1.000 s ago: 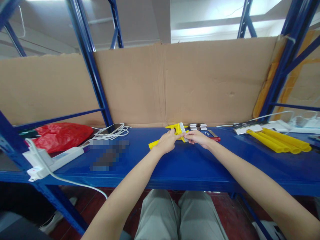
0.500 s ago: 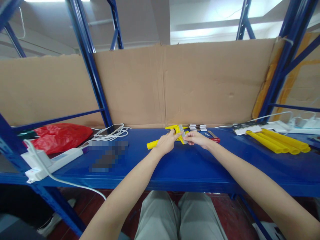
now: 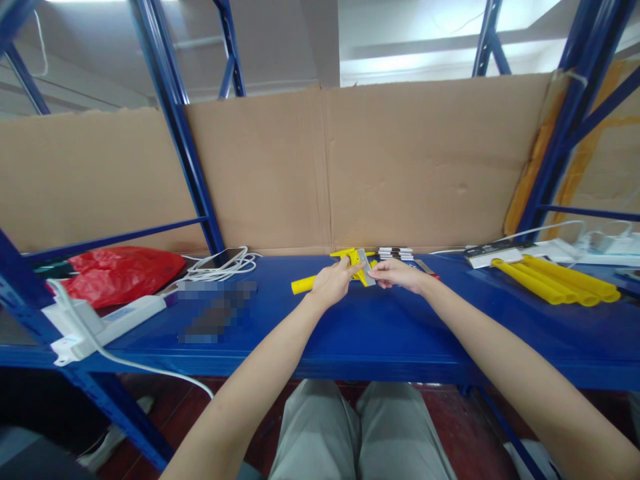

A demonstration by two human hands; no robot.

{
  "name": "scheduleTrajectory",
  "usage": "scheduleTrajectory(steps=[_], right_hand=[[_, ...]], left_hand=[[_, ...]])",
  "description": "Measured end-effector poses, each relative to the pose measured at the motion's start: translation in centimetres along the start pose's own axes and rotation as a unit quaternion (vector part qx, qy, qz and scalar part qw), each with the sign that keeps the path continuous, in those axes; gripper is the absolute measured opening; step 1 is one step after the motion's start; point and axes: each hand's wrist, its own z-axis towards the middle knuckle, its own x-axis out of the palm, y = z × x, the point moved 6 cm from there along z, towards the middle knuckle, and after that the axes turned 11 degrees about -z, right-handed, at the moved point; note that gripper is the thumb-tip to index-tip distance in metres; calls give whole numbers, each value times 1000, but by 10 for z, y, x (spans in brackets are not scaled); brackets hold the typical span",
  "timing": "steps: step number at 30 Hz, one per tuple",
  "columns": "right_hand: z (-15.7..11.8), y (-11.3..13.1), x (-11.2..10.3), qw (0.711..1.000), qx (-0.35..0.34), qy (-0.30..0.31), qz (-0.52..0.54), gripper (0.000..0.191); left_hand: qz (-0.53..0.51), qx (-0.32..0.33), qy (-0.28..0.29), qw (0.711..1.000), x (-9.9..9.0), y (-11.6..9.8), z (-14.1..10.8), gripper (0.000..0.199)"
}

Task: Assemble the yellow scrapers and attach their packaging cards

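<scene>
My left hand (image 3: 332,283) is closed round a yellow tool (image 3: 358,261) near the middle of the blue shelf (image 3: 370,333). The tool's round yellow handle (image 3: 303,285) sticks out to the left of the hand. A flat grey blade (image 3: 367,268) lies across the right end of the tool, under a left fingertip. With fingers pinched together, my right hand (image 3: 393,274) meets the blade's right edge; its fingertips are small in view.
White-and-dark strips (image 3: 396,253) lie behind my right hand. Several yellow tubes (image 3: 555,281) and a black-and-white box (image 3: 493,255) sit right. Left are a red bag (image 3: 125,272), coiled white cable (image 3: 225,265) and a power strip (image 3: 125,319).
The yellow handle's end has shifted slightly left. My right hand has moved a little, still beside the blade, and my left hand stays on the tool.
</scene>
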Motion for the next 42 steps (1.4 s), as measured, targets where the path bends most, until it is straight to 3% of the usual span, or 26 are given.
scheduleTrajectory(steps=[5, 9, 15, 20, 31, 36, 42], right_hand=[[3, -20, -29, 982, 67, -119, -133, 19], [0, -41, -59, 920, 149, -210, -297, 18], [-17, -70, -90, 870, 257, -260, -332, 26], [-20, -75, -92, 870, 275, -245, -328, 27], [8, -38, -40, 882, 221, -102, -403, 31], [19, -35, -40, 856, 233, -105, -449, 21], [26, -42, -41, 854, 245, -96, -449, 34]], left_hand=[[-18, -15, 16, 1000, 3, 8, 0, 47], [-35, -22, 31, 999, 2, 8, -1, 47], [-53, -29, 40, 997, -1, 6, -2, 45], [-55, -25, 40, 997, 2, 9, -1, 45], [-46, -10, 45, 998, 3, 6, -1, 45], [-46, -6, 41, 998, 4, 5, 0, 46], [-53, -5, 37, 998, 3, 5, 0, 45]])
